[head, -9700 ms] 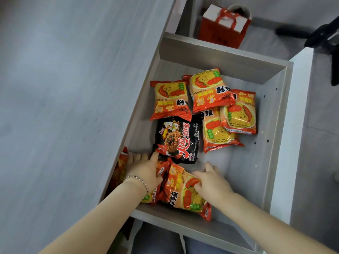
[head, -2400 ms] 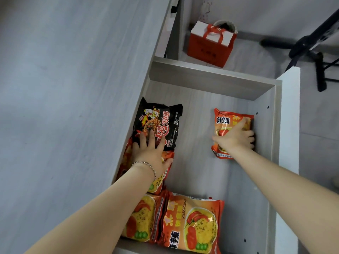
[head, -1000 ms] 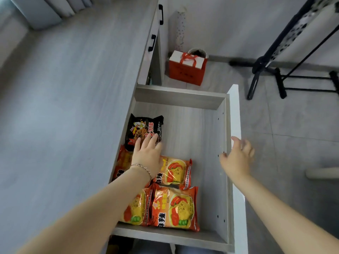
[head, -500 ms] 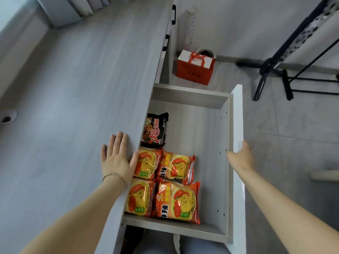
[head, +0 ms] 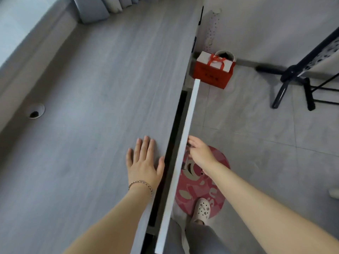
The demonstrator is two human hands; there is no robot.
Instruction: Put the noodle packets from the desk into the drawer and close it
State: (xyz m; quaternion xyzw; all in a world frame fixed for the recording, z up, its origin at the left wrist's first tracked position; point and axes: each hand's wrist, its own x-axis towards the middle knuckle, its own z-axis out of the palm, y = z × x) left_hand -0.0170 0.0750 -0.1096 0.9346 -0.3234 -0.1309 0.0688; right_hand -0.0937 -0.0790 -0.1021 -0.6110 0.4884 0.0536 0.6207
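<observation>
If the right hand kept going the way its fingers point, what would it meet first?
Most likely the white drawer front: the right hand has its fingertips at or almost on its outer face, though actual contact is hard to judge.

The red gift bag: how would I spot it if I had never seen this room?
Follow the long grey desk to its far end, then drop to the tiled floor beside the wall. The red gift bag stands there, just beyond the white drawer front. Only it has a white box and red ribbon handles on top.

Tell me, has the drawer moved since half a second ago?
Yes. The drawer front has slid in toward the desk edge, leaving only a narrow dark gap, with the right hand against it.
</observation>
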